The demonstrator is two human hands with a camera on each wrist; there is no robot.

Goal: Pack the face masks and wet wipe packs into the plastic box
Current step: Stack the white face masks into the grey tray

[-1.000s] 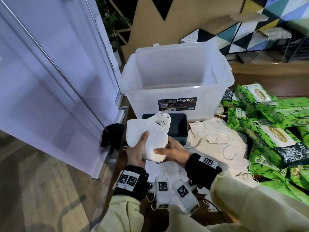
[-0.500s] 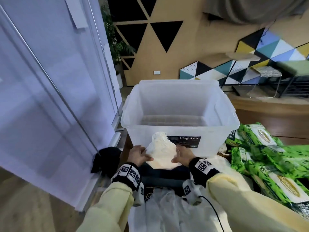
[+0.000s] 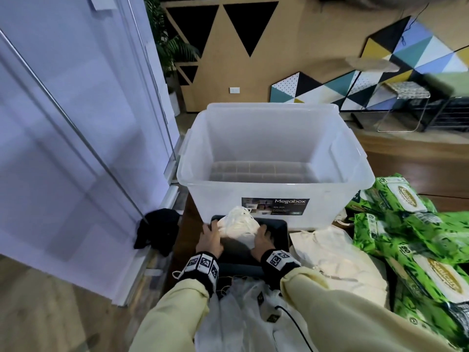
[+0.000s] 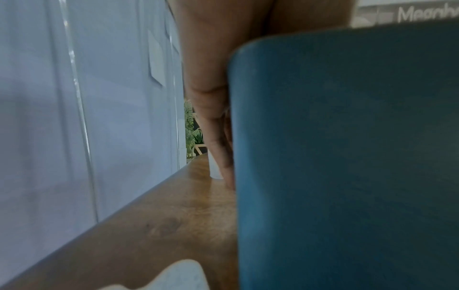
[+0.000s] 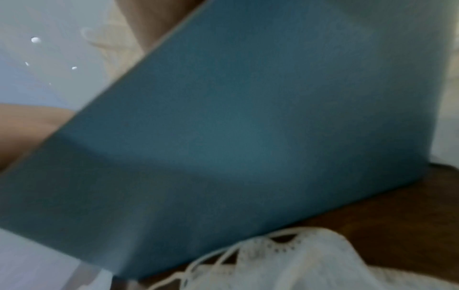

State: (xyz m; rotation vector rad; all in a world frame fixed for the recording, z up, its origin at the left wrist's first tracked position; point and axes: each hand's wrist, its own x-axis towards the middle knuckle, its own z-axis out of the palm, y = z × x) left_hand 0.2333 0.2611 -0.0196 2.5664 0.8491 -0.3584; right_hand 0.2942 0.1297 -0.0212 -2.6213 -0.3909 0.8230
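A stack of white face masks (image 3: 238, 224) stands in a small dark teal bin (image 3: 278, 231) right in front of the clear plastic box (image 3: 272, 189), which holds nothing. My right hand (image 3: 262, 236) grips the stack's right side inside the bin. My left hand (image 3: 210, 236) is at the bin's left corner, thumb against the stack. Its fingers (image 4: 211, 117) run straight down outside the teal bin's wall (image 4: 347, 157). The right wrist view is filled by the teal bin (image 5: 248, 127). Green wet wipe packs (image 3: 411, 240) lie in a pile on the right.
More loose masks (image 3: 327, 252) lie on the wooden table right of the bin, and others (image 3: 248, 313) under my forearms. A black cloth (image 3: 158, 231) sits at the table's left edge beside a pale wall (image 3: 76, 148). Another mask (image 5: 285, 261) lies by the bin's near wall.
Both hands have carried the mask stack forward and lowered it into the teal bin. My view has tilted up, so the whole plastic box now shows.
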